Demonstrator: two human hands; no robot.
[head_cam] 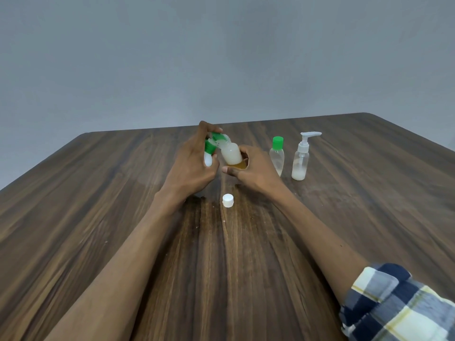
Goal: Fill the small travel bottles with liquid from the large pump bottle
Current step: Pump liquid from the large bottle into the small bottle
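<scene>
Left hand point(190, 166): fingers curled round a green-capped bottle point(209, 151), centre frame.
Right hand point(253, 168): fingers wrapped on tilted milky bottle point(231, 153).
Pump bottle point(300, 159): upright, centre right.
Loose white cap point(227, 200): below the hands.
Risk: tilted bottle may spill onto table point(98, 193).

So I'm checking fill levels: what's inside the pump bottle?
The pump bottle holds whitish liquid at its bottom only; above that it looks clear, with the dip tube visible. Nothing covers it.
</scene>
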